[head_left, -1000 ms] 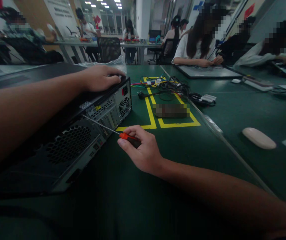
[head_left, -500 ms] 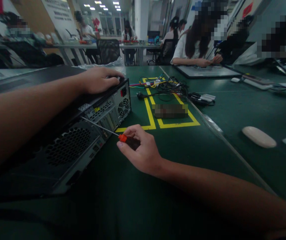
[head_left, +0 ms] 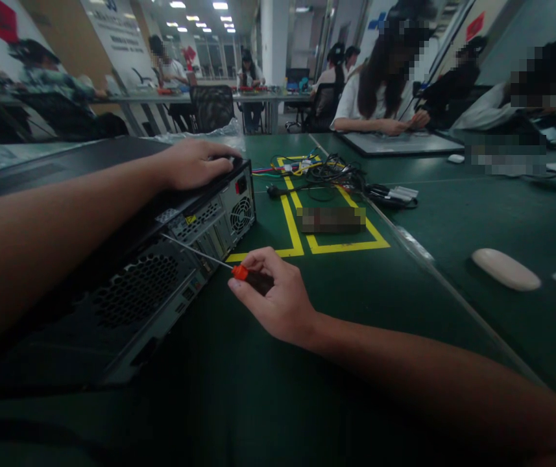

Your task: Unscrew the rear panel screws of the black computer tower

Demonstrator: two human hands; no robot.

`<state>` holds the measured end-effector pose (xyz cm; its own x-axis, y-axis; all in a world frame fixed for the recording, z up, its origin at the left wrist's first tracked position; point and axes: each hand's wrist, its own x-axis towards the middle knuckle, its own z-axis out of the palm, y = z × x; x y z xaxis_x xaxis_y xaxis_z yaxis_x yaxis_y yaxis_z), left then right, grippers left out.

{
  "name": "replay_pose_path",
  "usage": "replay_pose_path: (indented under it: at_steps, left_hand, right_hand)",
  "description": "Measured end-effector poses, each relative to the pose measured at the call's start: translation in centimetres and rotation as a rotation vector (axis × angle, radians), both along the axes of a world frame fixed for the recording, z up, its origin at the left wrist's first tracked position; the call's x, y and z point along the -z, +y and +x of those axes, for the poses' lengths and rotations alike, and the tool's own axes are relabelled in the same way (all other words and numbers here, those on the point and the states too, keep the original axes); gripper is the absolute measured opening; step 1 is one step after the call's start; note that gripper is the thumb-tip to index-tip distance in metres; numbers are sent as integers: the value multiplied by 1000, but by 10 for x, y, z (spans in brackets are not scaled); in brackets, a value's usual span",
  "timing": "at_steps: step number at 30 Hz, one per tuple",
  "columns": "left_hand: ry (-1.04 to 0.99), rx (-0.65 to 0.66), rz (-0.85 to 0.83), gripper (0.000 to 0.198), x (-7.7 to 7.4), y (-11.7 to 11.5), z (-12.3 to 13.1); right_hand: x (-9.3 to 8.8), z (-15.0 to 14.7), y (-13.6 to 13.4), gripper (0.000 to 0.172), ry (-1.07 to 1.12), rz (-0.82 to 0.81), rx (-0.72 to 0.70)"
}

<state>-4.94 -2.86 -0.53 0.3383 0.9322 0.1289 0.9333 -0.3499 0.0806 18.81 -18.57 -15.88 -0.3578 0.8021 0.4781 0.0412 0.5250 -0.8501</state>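
Note:
A black computer case [head_left: 209, 227] lies on the green table at the left, its metal back panel with vents and a fan grille facing me. On the case's upper surface, near the back edge, rests my left hand [head_left: 200, 163], fingers laid over the top. My right hand [head_left: 278, 295] is closed round the dark and orange handle of a screwdriver [head_left: 239, 272]. The thin shaft points left and up, its tip at the back panel's upper edge, below my left forearm. Whether the tip sits in a screw is too small to tell.
Tangled cables [head_left: 338, 170] lie behind yellow tape marks [head_left: 297, 224], with a blurred dark object [head_left: 332, 220] there. A pale rounded object [head_left: 505, 268] is at the right. Across the table a person [head_left: 379, 97] works over a flat panel [head_left: 404, 143]. Clear plastic [head_left: 219, 133] lies behind the case.
The whole view has shifted slightly, so things appear a little lower. Both hands keep their places, the right one still round the screwdriver with its tip at the panel.

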Motion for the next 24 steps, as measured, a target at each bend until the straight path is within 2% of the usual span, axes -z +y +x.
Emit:
replay_pose_path:
  at_steps: [24]
  left_hand:
    - [0,-4,-22,87,-2,-4,4]
  right_hand:
    - [-1,-1,-2,23,4,-50,19]
